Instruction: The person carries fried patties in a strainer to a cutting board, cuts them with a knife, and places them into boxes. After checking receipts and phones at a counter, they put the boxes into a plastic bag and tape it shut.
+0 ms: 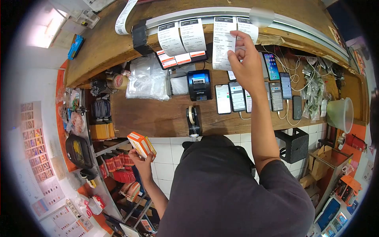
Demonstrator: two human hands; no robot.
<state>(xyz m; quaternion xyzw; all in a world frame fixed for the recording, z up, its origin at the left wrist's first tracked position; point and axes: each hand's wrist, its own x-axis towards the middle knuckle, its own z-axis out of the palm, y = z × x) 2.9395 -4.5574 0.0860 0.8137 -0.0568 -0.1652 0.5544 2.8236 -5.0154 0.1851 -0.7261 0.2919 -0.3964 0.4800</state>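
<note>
Slip (223, 49): long white printed paper hanging from the rail (197, 17), its upper end at the rail and its lower end over the back of the desk (158, 120); it reaches lower than the other slips (192, 35) hung along the same rail.
Right hand: the right hand (245, 63) is raised at the slip's right side, thumb and index finger spread apart, both tips over the paper; whether they press on it, I cannot tell.
Box: the orange and white box (142, 144) is tilted in the left hand, off the desk's front edge and above the tiled floor (166, 158).
Left hand: the left hand (143, 162) is closed around the lower part of the box, thumb on the near side.
Phones: several phones (223, 99) lie in rows on the desk, below and beside the right hand and forearm, many with lit screens; a dark one (297, 108) lies at the right end.
Cables: white cables (289, 114) run among the phones, some plugged in.
Printer: the black printer (199, 90) stands left of the phones, with a lit blue area on top.
Tape dispenser: the tape dispenser (193, 121) sits at the desk's front edge, near the printer.
Plastic bags: clear bags (147, 79) lie in a pile left of the printer; a small tray (179, 84) sits between them.
Bin: a pale green bin (340, 114) is at the far right.
Stool: a black stool (294, 146) stands on the floor.
</note>
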